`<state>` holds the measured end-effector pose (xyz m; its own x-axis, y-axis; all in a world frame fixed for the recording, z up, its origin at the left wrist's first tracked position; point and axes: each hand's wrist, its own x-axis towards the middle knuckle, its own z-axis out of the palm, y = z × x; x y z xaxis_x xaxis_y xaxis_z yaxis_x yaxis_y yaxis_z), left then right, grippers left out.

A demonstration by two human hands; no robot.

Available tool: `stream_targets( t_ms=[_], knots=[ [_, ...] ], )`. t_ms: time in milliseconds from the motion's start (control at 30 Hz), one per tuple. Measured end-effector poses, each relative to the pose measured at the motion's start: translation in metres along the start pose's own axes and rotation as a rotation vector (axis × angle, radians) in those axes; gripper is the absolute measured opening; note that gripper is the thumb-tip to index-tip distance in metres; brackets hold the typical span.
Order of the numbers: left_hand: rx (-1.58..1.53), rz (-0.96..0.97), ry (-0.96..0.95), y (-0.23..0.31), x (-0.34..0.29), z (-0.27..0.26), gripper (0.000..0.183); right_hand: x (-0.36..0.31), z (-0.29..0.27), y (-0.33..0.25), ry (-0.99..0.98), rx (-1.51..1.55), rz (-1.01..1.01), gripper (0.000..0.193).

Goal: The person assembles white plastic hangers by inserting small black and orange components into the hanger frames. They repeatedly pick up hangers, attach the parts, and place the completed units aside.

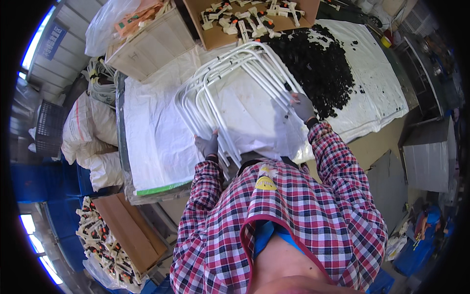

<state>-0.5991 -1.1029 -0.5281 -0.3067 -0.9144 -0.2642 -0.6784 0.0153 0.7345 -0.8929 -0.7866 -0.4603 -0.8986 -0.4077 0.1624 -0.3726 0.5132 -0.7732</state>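
Left hand (207, 145) and right hand (303, 107) are clamped round white frames (208, 90) (loosely nested, it seems); uneven grip could let one slide into the black parts (320, 68).

From where I stand, the tubular frames (195, 109) look like metal under a smooth, glossy white coating. The left hand (208, 147) and right hand (302, 106) wear matt grey fabric gloves (305, 110). The checked smock (293, 206) is dull woven cloth. The white sheet (154, 132) looks like creased plastic with a faint sheen. That lower box (125, 228) is matt brown cardboard, the sacks (88, 125) look coarsely woven, and the see-through bag (102, 29) is thin, glossy plastic.
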Motion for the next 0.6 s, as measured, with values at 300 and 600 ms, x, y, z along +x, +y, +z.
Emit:
stream_targets(
  t_ms=[300,600],
  knots=[
    [0.123,0.135,0.060,0.027,0.004,-0.036,0.097,0.126,0.072,-0.061,-0.108,-0.652,0.148,0.038],
    [0.619,1.201,-0.574,0.115,-0.037,-0.007,0.035,0.153,0.046,-0.099,0.088,-0.214,0.123,0.039]
  ],
)
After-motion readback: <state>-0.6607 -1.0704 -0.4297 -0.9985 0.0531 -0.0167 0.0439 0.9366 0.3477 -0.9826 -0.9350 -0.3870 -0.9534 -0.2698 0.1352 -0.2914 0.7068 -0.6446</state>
